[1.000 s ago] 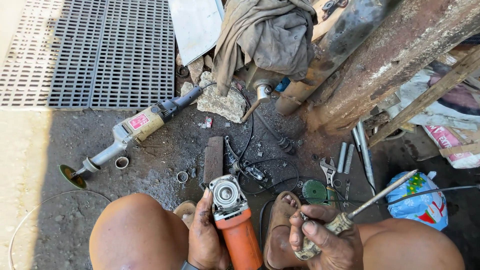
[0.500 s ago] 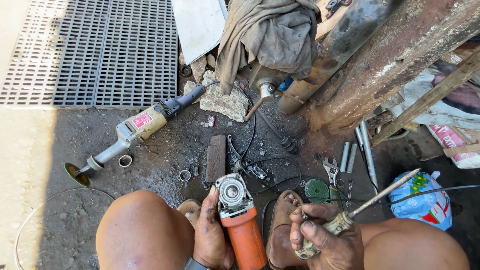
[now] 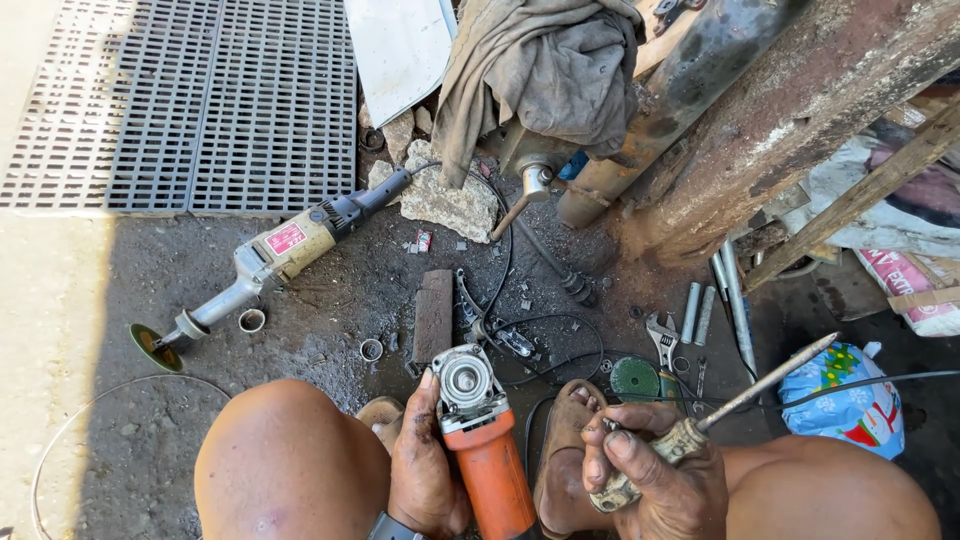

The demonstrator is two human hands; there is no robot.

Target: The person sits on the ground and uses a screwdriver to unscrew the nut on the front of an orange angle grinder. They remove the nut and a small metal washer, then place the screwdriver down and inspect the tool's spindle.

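My left hand (image 3: 420,470) grips an orange angle grinder (image 3: 485,440) by its body, the bare metal head with its round spindle facing up between my knees. My right hand (image 3: 655,475) is closed on the worn handle of a long screwdriver (image 3: 745,390), whose shaft slants up to the right, away from the grinder. A green grinding disc (image 3: 635,380) lies on the ground just beyond my right foot (image 3: 565,440). The screwdriver tip is well clear of the grinder head.
A long-necked cream and black grinder (image 3: 270,255) lies to the left by a grey floor grate (image 3: 190,100). An adjustable wrench (image 3: 662,338), metal rods (image 3: 715,300), a wood block (image 3: 433,315), cables, small rings and a blue printed bag (image 3: 845,405) lie around. Rusty beam (image 3: 790,110) and draped cloth (image 3: 545,75) behind.
The view has shifted slightly; the orange grinder sits a little lower and more to the right in my left hand. The right hand keeps the screwdriver at the same slant.
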